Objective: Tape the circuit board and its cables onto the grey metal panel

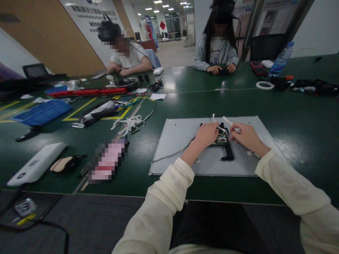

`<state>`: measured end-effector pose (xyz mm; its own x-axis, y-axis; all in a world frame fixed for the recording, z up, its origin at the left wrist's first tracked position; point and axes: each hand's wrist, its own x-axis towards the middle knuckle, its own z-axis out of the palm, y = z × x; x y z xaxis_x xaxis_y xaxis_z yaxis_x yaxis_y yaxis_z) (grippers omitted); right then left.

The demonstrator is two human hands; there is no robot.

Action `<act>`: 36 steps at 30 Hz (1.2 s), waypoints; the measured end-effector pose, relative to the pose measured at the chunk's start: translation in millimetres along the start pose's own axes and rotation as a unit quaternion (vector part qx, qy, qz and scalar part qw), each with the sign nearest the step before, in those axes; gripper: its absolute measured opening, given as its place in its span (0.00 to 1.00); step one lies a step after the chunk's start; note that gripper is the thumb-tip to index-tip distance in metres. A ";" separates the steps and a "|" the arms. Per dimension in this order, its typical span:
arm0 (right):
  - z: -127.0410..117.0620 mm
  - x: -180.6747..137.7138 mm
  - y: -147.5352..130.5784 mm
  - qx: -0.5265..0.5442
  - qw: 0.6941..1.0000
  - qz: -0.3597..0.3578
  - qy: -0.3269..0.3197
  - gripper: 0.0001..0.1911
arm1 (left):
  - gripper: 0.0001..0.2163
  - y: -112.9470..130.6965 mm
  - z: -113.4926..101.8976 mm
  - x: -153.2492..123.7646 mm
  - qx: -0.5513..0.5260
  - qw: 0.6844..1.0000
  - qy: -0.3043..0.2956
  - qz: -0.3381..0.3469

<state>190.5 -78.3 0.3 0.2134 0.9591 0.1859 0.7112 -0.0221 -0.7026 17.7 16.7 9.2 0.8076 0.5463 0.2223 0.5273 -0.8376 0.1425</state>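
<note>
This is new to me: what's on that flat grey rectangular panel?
A green circuit board, a black angular bracket and a thin grey cable. The person's left hand hides part of this; what it covers cannot be seen.

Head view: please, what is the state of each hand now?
Left hand: at the black bracket; grip cannot be told.
Right hand: closed, apparently pinching a white strip.

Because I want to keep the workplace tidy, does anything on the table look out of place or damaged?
The tangled heap of thin white strips looks untidy: it lies loose on the dark-green table, left of the flat grey rectangular panel. No spill or damage is evident.
</note>
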 end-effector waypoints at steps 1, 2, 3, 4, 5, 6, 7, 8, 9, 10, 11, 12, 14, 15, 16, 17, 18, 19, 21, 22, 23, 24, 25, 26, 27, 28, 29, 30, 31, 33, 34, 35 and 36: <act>-0.3 0.3 0.3 -0.003 1.000 -0.005 -0.001 0.05 | 0.15 0.1 0.0 -0.2 -0.001 1.000 -0.001 -0.003; -0.9 0.5 0.2 -0.006 1.000 -0.011 -0.001 0.05 | 0.14 0.3 -0.1 -0.4 -0.002 1.000 -0.001 -0.007; -1.8 0.7 -0.1 -0.012 1.000 -0.018 0.002 0.05 | 0.14 0.6 -0.2 -0.8 -0.003 1.000 0.000 -0.011; -2.9 0.9 -0.5 -0.020 0.999 -0.024 0.008 0.06 | 0.14 1.1 -0.7 -1.1 -0.005 1.000 0.003 -0.015; -4.0 1.0 -1.1 -0.027 0.999 -0.030 0.015 0.06 | 0.14 1.6 -1.5 -1.4 -0.009 1.000 0.009 -0.018; -5.2 1.1 -1.8 -0.033 0.999 -0.034 0.027 0.07 | 0.14 2.3 -2.8 -1.6 -0.014 1.000 0.018 -0.020; -6.3 1.1 -2.5 -0.036 0.998 -0.038 0.038 0.07 | 0.15 3.0 -4.7 -1.8 -0.021 0.999 0.029 -0.019; -7.2 1.1 -3.4 -0.034 0.997 -0.040 0.051 0.07 | 0.15 3.7 -7.4 -1.7 -0.032 0.998 0.043 -0.017; -7.9 1.1 -4.5 -0.025 0.997 -0.040 0.063 0.07 | 0.15 4.4 -10.8 -1.5 -0.048 0.997 0.058 -0.014; -8.4 1.1 -5.7 -0.012 0.996 -0.037 0.075 0.08 | 0.15 5.1 -14.9 -1.2 -0.071 0.995 0.076 -0.011; -8.8 0.9 -7.1 0.007 0.996 -0.031 0.085 0.08 | 0.14 5.6 -19.5 -0.8 -0.100 0.991 0.092 -0.008; -9.1 0.8 -8.5 0.027 0.995 -0.024 0.092 0.09 | 0.14 6.0 -24.5 -0.5 -0.133 0.985 0.105 -0.007; -9.3 0.4 -11.0 0.068 0.993 -0.010 0.100 0.11 | 0.14 6.2 -35.0 -0.6 -0.208 0.972 0.112 -0.011; -9.2 0.2 -11.8 0.083 0.991 -0.005 0.102 0.12 | 0.14 6.0 -40.2 -1.4 -0.245 0.963 0.106 -0.014; -9.0 0.1 -12.1 0.092 0.990 -0.004 0.102 0.13 | 0.15 5.4 -45.3 -2.8 -0.283 0.954 0.095 -0.017; -8.7 0.0 -12.0 0.096 0.990 -0.006 0.103 0.14 | 0.15 4.4 -50.3 -5.0 -0.319 0.944 0.081 -0.020; -8.2 -0.1 -11.7 0.094 0.990 -0.010 0.103 0.14 | 0.16 2.9 -55.1 -7.8 -0.353 0.933 0.068 -0.024; -7.5 -0.3 -11.2 0.088 0.991 -0.016 0.102 0.14 | 0.16 0.8 -60.0 -11.4 -0.384 0.921 0.054 -0.029; -6.2 -1.0 -10.9 0.065 0.992 -0.034 0.102 0.12 | 0.14 -5.4 -69.9 -20.3 -0.429 0.902 0.024 -0.038; -5.5 -1.6 -11.4 0.051 0.992 -0.044 0.103 0.12 | 0.11 -9.6 -75.0 -25.6 -0.441 0.897 0.006 -0.038; -4.9 -2.3 -12.3 0.036 0.993 -0.054 0.103 0.11 | 0.08 -14.5 -80.0 -31.1 -0.445 0.895 -0.012 -0.035; -4.2 -3.2 -13.6 0.022 0.992 -0.065 0.103 0.11 | 0.06 -20.1 -84.7 -36.8 -0.443 0.896 -0.030 -0.030; -3.6 -4.0 -15.2 0.010 0.992 -0.075 0.102 0.10 | 0.06 -26.2 -88.9 -42.5 -0.436 0.898 -0.044 -0.030; -2.9 -4.8 -16.7 0.000 0.991 -0.085 0.100 0.10 | 0.07 -32.8 -92.2 -48.0 -0.427 0.902 -0.056 -0.037; -2.1 -5.5 -18.1 -0.006 0.991 -0.093 0.097 0.10 | 0.08 -39.6 -94.4 -53.0 -0.419 0.904 -0.070 -0.048; -1.2 -6.1 -19.3 -0.011 0.991 -0.100 0.092 0.10 | 0.08 -46.4 -95.3 -57.3 -0.412 0.905 -0.086 -0.062; -0.2 -6.5 -20.2 -0.015 0.990 -0.105 0.087 0.11 | 0.09 -53.0 -94.9 -60.9 -0.407 0.905 -0.103 -0.075; 0.7 -6.8 -20.9 -0.019 0.990 -0.111 0.082 0.11 | 0.10 -59.1 -93.3 -63.5 -0.399 0.905 -0.120 -0.085; 1.6 -7.0 -21.4 -0.022 0.990 -0.116 0.077 0.11 | 0.10 -64.6 -90.6 -65.1 -0.384 0.909 -0.134 -0.090; 3.1 -7.4 -22.0 -0.028 0.989 -0.127 0.068 0.11 | 0.09 -72.6 -83.8 -65.4 -0.335 0.925 -0.151 -0.091; 3.6 -7.5 -22.2 -0.029 0.989 -0.131 0.065 0.11 | 0.08 -75.2 -80.2 -64.5 -0.306 0.935 -0.155 -0.090; 4.0 -7.7 -22.4 -0.030 0.989 -0.133 0.063 0.11 | 0.07 -76.8 -76.9 -63.1 -0.280 0.943 -0.157 -0.089; 4.2 -7.9 -22.5 -0.031 0.989 -0.134 0.061 0.11 | 0.07 -77.6 -74.1 -61.5 -0.260 0.949 -0.158 -0.089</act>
<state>170.0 -84.2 11.8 0.0888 0.8919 0.4434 0.7916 0.2070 -0.5749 -92.5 47.9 55.9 0.8001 0.5838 -0.1378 0.5275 -0.5756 0.6248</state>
